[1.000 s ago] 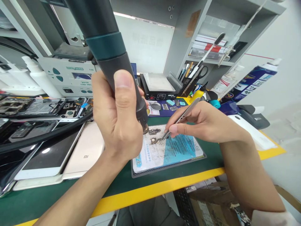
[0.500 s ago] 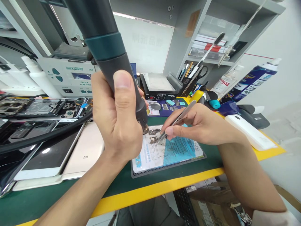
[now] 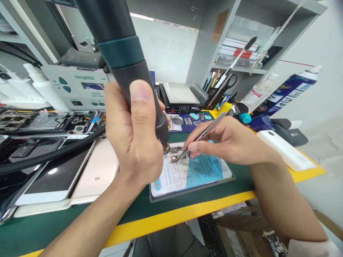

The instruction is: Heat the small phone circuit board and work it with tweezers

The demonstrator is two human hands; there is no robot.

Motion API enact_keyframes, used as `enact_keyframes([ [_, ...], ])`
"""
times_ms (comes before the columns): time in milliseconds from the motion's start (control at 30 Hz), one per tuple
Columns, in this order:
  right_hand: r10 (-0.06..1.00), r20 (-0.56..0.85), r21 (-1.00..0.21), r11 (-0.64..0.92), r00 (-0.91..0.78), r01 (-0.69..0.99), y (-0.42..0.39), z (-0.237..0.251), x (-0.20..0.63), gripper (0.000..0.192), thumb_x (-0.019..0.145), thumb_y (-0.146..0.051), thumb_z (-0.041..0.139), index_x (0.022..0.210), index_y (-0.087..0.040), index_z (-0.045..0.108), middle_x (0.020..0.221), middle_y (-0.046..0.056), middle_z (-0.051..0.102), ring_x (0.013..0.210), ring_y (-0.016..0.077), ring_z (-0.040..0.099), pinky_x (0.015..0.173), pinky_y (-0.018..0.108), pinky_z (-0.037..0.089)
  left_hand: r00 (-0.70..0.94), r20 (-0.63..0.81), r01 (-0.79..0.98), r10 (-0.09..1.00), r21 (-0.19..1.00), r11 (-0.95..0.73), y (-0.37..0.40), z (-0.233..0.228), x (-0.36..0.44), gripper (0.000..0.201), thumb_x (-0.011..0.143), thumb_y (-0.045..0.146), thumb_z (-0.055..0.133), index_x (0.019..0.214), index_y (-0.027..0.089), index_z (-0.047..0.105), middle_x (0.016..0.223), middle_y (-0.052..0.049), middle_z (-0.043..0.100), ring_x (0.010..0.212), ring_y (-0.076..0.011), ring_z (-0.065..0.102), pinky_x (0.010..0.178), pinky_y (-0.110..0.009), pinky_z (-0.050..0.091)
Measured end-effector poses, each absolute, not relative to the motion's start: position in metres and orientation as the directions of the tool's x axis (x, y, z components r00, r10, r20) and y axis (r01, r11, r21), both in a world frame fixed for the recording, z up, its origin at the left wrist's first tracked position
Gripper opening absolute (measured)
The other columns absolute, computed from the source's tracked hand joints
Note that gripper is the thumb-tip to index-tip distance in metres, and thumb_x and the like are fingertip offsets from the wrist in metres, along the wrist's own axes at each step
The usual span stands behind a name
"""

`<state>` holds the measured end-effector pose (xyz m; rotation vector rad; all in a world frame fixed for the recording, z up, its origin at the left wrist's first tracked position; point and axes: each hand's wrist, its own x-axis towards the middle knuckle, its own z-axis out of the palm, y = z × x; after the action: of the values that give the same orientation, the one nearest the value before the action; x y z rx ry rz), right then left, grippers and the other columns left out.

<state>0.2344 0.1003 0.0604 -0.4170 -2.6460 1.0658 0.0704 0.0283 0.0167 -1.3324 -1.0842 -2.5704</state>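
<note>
My left hand (image 3: 136,135) is wrapped round the dark handle of a hot air gun (image 3: 131,78), thumb along its near side. Its metal nozzle (image 3: 166,147) points down beside a small circuit board (image 3: 175,157) lying on a blue and white printed sheet (image 3: 171,182). Metal tweezers (image 3: 206,132) are pinched in my right hand (image 3: 214,141). Their tips reach the board's right side; whether they touch it or grip a part, I cannot tell. The sheet lies on a grey mesh-edged pad (image 3: 193,190).
A hot air station (image 3: 77,87) stands at the back left, with a black hose (image 3: 53,155) crossing over phones (image 3: 53,171) and a pink phone back (image 3: 98,171). Behind the sheet is a black heating-plate box (image 3: 182,100). A white phone (image 3: 284,150) and blue can (image 3: 286,94) are right.
The tweezer tips have shifted slightly left, closer to the circuit board. The hot air gun stays nearly in place above it.
</note>
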Motion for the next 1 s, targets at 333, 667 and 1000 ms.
enact_keyframes([
  [333, 0.384, 0.150, -0.747, 0.648, -0.911, 0.150, 0.101, 0.056, 0.231, 0.019, 0.091, -0.026, 0.074, 0.076, -0.016, 0.079, 0.091, 0.004, 0.078, 0.074, 0.0143, 0.072, 0.064, 0.025, 0.056, -0.692, 0.652, 0.277, 0.310, 0.637, -0.719, 0.023, 0.024, 0.078, 0.029, 0.104, 0.046, 0.049, 0.097, 0.019, 0.058, 0.068, 0.001, 0.053, 0.048, -0.0154, 0.057, 0.039, -0.032, 0.042],
  [667, 0.410, 0.178, -0.766, 0.628, -0.895, 0.135, 0.101, 0.055, 0.232, 0.015, 0.090, -0.022, 0.075, 0.078, -0.015, 0.080, 0.092, 0.004, 0.077, 0.077, 0.0138, 0.072, 0.066, 0.024, 0.057, -0.685, 0.688, 0.289, 0.240, 0.558, -0.778, 0.033, 0.018, 0.071, 0.036, 0.103, 0.050, 0.048, 0.092, 0.017, 0.055, 0.062, 0.004, 0.053, 0.042, -0.0113, 0.054, 0.032, -0.024, 0.040],
  [1000, 0.424, 0.151, -0.757, 0.631, -0.893, 0.171, 0.100, 0.056, 0.232, 0.021, 0.092, -0.029, 0.072, 0.077, -0.015, 0.079, 0.094, 0.005, 0.076, 0.075, 0.0152, 0.070, 0.061, 0.025, 0.056, -0.694, 0.676, 0.281, 0.248, 0.571, -0.772, 0.034, 0.019, 0.073, 0.036, 0.103, 0.051, 0.048, 0.094, 0.018, 0.057, 0.062, 0.005, 0.053, 0.042, -0.0110, 0.055, 0.033, -0.023, 0.041],
])
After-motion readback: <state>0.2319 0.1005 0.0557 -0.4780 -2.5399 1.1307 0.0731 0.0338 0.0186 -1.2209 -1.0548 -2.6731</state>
